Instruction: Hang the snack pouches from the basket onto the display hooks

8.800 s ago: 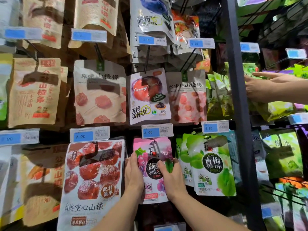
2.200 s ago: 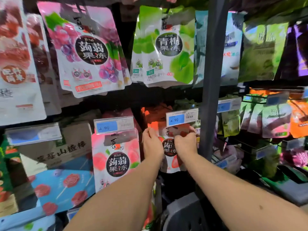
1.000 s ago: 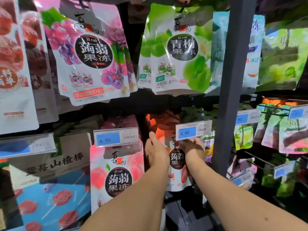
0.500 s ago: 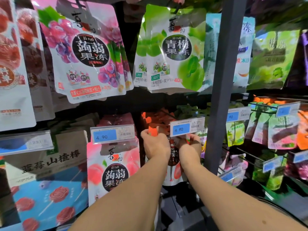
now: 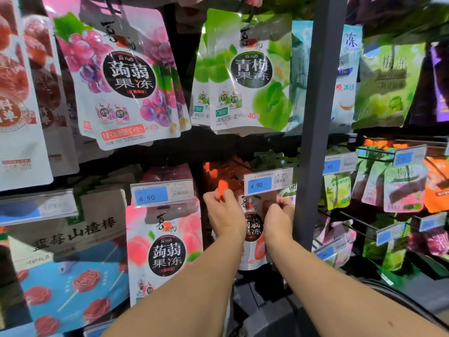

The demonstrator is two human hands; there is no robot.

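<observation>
Far left: a blue pouch with red rose lollipops (image 5: 70, 285) hangs low on the rack, under a brown pouch (image 5: 73, 229) with dark lettering.
Upper left: a pink grape jelly pouch (image 5: 121, 79) hangs upright, its printed face toward you.
Left of your hands: a peach jelly pouch (image 5: 165, 251) hangs straight down below a price tag (image 5: 161, 194) that reads 4.90 on blue.
Your left hand (image 5: 226, 216): fingers curled and pinched on the top left corner of the strawberry jelly pouch (image 5: 252, 229), just beside an orange tab of packaging.
The pouch you hold: it sits between your two hands, low in the centre of the rack, directly under a second 4.90 price tag (image 5: 267, 182). Its long axis runs top to bottom, top edge up by the tag, bottom edge hanging free below your wrists. The printed face with the dark round label points toward you. You cannot tell whether its hole is on the hook, as the tag hides that spot.
Your right hand (image 5: 277, 217): fingers closed on the top right corner of the same pouch, level with your left hand.
Upper centre: a green plum jelly pouch (image 5: 252, 74) hangs upright above your hands.
Right of your hands: a dark grey upright post (image 5: 318, 117) stands just beside your right wrist.
Far right: more green and orange pouches hang on wire hooks (image 5: 374, 152) past the post.
</observation>
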